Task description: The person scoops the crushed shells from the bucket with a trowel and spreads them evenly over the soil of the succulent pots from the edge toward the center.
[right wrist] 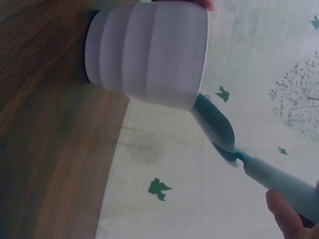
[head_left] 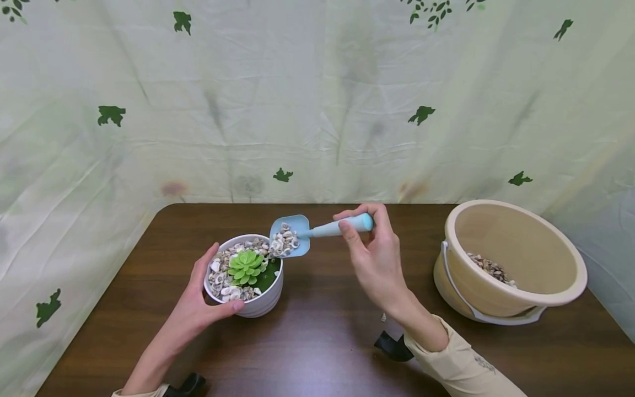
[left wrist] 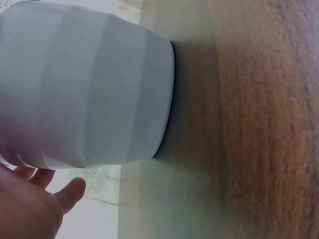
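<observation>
A white ribbed flower pot (head_left: 264, 302) stands on the table at the centre left, holding a green succulent (head_left: 246, 267) among small shells and pebbles. My left hand (head_left: 204, 300) grips it from the left, thumb at the front of the rim, fingers round the far side. In my right hand (head_left: 375, 256) is a light blue trowel (head_left: 329, 229), pinched by its handle. Its blade carries a small heap of shells (head_left: 284, 242), and the tip rests at the pot's right rim, tilted down in the right wrist view. Bare dark green shows inside the pot's right side.
On the right stands a beige bucket (head_left: 511, 300) with its handle hanging down and shells (head_left: 491, 268) at the bottom. One small shell (head_left: 383, 317) lies on the brown wooden table (head_left: 317, 342) near my right wrist. A leaf-patterned curtain (head_left: 317, 110) hangs behind.
</observation>
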`<state>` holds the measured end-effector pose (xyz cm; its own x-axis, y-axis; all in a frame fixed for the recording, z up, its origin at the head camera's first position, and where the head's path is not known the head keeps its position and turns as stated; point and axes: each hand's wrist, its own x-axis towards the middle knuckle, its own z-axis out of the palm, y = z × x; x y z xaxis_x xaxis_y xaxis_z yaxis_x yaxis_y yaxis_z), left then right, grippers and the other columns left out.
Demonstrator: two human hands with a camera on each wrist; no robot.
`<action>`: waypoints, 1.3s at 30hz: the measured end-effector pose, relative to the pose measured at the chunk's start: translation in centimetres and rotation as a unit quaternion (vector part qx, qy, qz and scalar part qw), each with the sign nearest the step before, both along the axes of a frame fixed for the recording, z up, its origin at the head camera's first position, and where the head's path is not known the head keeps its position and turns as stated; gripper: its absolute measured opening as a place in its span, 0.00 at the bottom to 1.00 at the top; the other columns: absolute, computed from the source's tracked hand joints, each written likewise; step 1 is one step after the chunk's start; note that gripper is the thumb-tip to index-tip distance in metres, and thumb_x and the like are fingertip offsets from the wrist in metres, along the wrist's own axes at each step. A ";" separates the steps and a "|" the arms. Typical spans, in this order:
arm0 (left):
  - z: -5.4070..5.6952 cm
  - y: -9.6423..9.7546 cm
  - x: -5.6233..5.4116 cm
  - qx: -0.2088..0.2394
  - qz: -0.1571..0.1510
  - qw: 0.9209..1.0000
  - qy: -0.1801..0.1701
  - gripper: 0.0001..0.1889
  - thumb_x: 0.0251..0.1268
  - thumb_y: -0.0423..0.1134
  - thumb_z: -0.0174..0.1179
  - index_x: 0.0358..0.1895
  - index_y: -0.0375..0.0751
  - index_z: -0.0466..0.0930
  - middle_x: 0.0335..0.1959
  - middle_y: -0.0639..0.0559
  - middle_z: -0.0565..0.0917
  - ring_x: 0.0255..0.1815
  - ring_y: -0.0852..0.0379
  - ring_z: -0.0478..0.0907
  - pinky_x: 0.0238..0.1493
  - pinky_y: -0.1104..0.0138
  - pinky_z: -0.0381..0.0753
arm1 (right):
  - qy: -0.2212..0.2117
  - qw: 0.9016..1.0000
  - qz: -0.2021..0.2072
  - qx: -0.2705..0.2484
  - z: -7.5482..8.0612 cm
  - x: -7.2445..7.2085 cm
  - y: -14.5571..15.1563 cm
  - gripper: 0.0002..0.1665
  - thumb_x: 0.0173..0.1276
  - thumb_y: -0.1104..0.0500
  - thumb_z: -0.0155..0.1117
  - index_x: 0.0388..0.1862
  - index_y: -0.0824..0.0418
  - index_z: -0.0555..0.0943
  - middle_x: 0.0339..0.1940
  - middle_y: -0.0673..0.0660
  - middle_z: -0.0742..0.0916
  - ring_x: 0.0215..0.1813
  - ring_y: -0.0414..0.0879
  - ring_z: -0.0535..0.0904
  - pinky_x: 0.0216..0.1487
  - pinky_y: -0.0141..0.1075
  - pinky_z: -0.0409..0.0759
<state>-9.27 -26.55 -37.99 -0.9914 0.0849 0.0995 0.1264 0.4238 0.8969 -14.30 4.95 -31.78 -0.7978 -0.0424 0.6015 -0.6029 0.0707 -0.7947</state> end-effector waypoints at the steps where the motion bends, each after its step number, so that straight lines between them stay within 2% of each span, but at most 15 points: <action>1: 0.0 0.0 0.0 0.008 -0.002 1.000 -0.002 0.56 0.52 0.36 0.73 0.79 0.65 0.43 0.77 0.50 0.50 0.72 0.48 0.52 0.63 0.65 0.57 | 0.003 1.000 -0.001 0.004 0.0 0.0 0.1 0.14 0.71 0.63 0.61 0.49 0.64 0.68 0.47 0.53 0.87 0.43 0.50 0.81 0.40 0.37 0.81; 4: -0.1 -0.1 0.1 0.034 -0.010 0.999 -0.007 0.55 0.53 0.34 0.71 0.79 0.65 0.44 0.78 0.51 0.48 0.73 0.48 0.49 0.64 0.66 0.54 | 0.009 1.000 -0.005 0.016 0.1 0.3 0.2 0.14 0.71 0.62 0.61 0.50 0.64 0.69 0.47 0.52 0.87 0.39 0.51 0.79 0.33 0.33 0.78; 7: -0.1 -0.2 0.1 0.047 -0.015 0.999 -0.008 0.54 0.54 0.33 0.70 0.79 0.64 0.44 0.78 0.49 0.47 0.74 0.47 0.49 0.63 0.73 0.54 | 0.016 1.000 -0.009 0.025 0.2 0.5 0.3 0.14 0.71 0.63 0.62 0.49 0.64 0.69 0.47 0.52 0.87 0.36 0.50 0.78 0.27 0.32 0.74; 9: -0.1 -0.2 0.1 0.049 -0.015 0.999 -0.006 0.54 0.54 0.33 0.70 0.79 0.64 0.45 0.78 0.48 0.47 0.73 0.46 0.50 0.59 0.79 0.56 | 0.019 0.999 -0.009 0.027 0.3 0.6 0.3 0.14 0.70 0.63 0.62 0.49 0.64 0.69 0.47 0.53 0.87 0.37 0.49 0.79 0.28 0.31 0.75; 11: -0.1 -0.1 0.0 0.049 -0.014 0.999 -0.002 0.54 0.53 0.32 0.70 0.79 0.63 0.45 0.78 0.48 0.48 0.72 0.46 0.51 0.57 0.81 0.57 | 0.023 0.999 -0.009 0.029 0.4 0.6 0.4 0.14 0.70 0.64 0.62 0.49 0.64 0.69 0.47 0.52 0.87 0.38 0.49 0.79 0.29 0.31 0.75; 17: -0.2 0.2 -0.1 0.033 0.000 0.999 0.002 0.56 0.50 0.34 0.73 0.78 0.66 0.44 0.76 0.51 0.50 0.72 0.48 0.53 0.62 0.68 0.56 | 0.032 0.999 -0.010 0.036 0.5 0.7 0.3 0.14 0.70 0.65 0.63 0.49 0.65 0.69 0.47 0.51 0.86 0.39 0.48 0.80 0.28 0.31 0.74; 23: -0.3 0.3 -0.1 -0.004 0.009 1.000 0.015 0.57 0.48 0.37 0.75 0.78 0.64 0.46 0.74 0.50 0.52 0.70 0.49 0.54 0.59 0.69 0.58 | 0.035 0.998 -0.016 0.044 0.4 0.6 0.2 0.15 0.69 0.66 0.63 0.49 0.65 0.69 0.47 0.53 0.87 0.35 0.45 0.77 0.24 0.31 0.70; 26: -0.3 0.2 -0.1 0.013 0.001 1.000 0.012 0.56 0.50 0.35 0.73 0.78 0.65 0.46 0.76 0.52 0.50 0.72 0.48 0.52 0.64 0.64 0.54 | 0.034 0.998 -0.018 0.046 0.3 0.6 0.2 0.16 0.68 0.66 0.64 0.49 0.66 0.69 0.47 0.53 0.87 0.34 0.44 0.76 0.25 0.31 0.70; 30: -0.3 0.0 0.0 0.044 -0.013 0.999 0.004 0.54 0.53 0.33 0.71 0.78 0.65 0.46 0.78 0.53 0.48 0.74 0.49 0.48 0.67 0.62 0.49 | 0.035 0.998 -0.018 0.047 0.4 0.6 0.3 0.16 0.69 0.66 0.63 0.50 0.65 0.69 0.47 0.52 0.87 0.35 0.45 0.77 0.24 0.31 0.70; 32: -0.3 0.0 0.0 0.047 -0.015 0.999 0.005 0.53 0.53 0.33 0.70 0.78 0.65 0.46 0.78 0.53 0.48 0.74 0.49 0.48 0.66 0.68 0.50 | 0.037 0.998 -0.017 0.047 0.5 0.7 0.3 0.15 0.69 0.65 0.63 0.49 0.65 0.69 0.47 0.52 0.86 0.35 0.45 0.78 0.24 0.31 0.70; 37: -0.2 0.0 -0.1 0.042 -0.013 0.999 0.012 0.53 0.53 0.33 0.71 0.78 0.64 0.47 0.78 0.53 0.49 0.74 0.49 0.49 0.69 0.58 0.49 | 0.047 0.998 -0.017 0.048 0.7 0.9 0.3 0.15 0.70 0.65 0.62 0.49 0.65 0.69 0.48 0.51 0.86 0.36 0.45 0.78 0.23 0.31 0.70; 39: -0.2 0.1 -0.1 0.042 -0.013 0.999 0.014 0.53 0.53 0.33 0.71 0.78 0.63 0.47 0.78 0.53 0.49 0.74 0.49 0.49 0.69 0.51 0.47 | 0.049 0.997 -0.019 0.050 0.7 1.0 0.3 0.15 0.70 0.65 0.62 0.49 0.65 0.69 0.48 0.51 0.86 0.36 0.45 0.77 0.23 0.31 0.69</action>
<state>-9.37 -26.47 -38.20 -0.9858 0.1010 0.1344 0.1613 0.3426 0.9255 -13.32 5.28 -31.05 -0.7374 -0.0759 0.6712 -0.6728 0.1708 -0.7199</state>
